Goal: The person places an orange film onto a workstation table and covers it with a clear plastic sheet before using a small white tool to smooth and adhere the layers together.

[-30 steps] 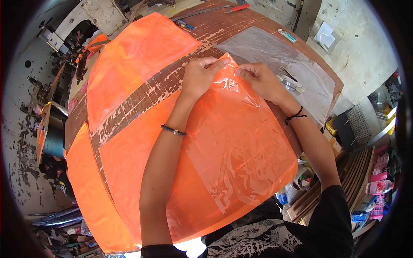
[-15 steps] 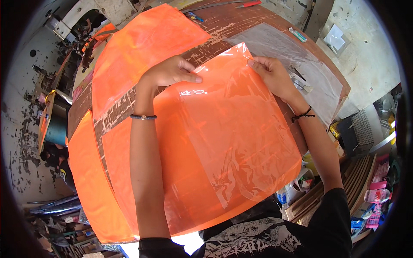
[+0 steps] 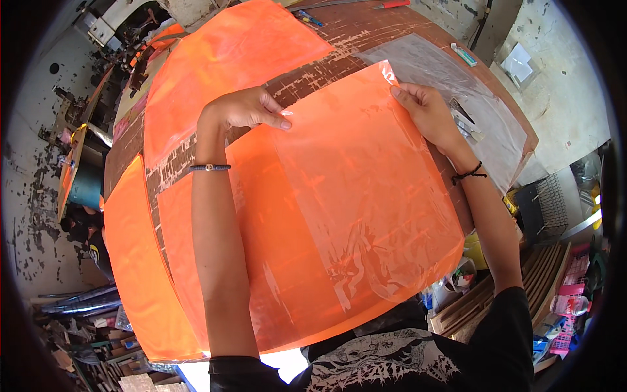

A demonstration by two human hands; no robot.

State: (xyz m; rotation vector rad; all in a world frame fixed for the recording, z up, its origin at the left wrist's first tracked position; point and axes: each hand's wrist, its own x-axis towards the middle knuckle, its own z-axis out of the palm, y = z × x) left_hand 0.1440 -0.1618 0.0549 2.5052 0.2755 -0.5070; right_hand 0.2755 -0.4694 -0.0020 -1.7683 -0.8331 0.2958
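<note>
A clear plastic sheet [image 3: 372,189] lies over an orange sheet [image 3: 264,202] on the table in front of me, its near part wrinkled. My left hand [image 3: 251,110] pinches the far edge toward the left, thumb on top. With thumb and fingers, my right hand [image 3: 426,112] grips the same edge close to the far right corner. Between the hands the edge runs fairly straight and slants up to the right. Whether the fingers hold the clear sheet alone or the orange one with it, I cannot tell.
More orange sheets [image 3: 222,75] lie at the back left, and another orange piece [image 3: 134,242] hangs along the left edge. Right of my right hand are loose clear plastic [image 3: 418,55] and a metal tool [image 3: 462,112]. A small green-and-white box [image 3: 464,55] sits behind.
My left hand has shifted left and my right hand slightly right, so they are farther apart. The far edge between them looks tauter and flatter, with less glare.
</note>
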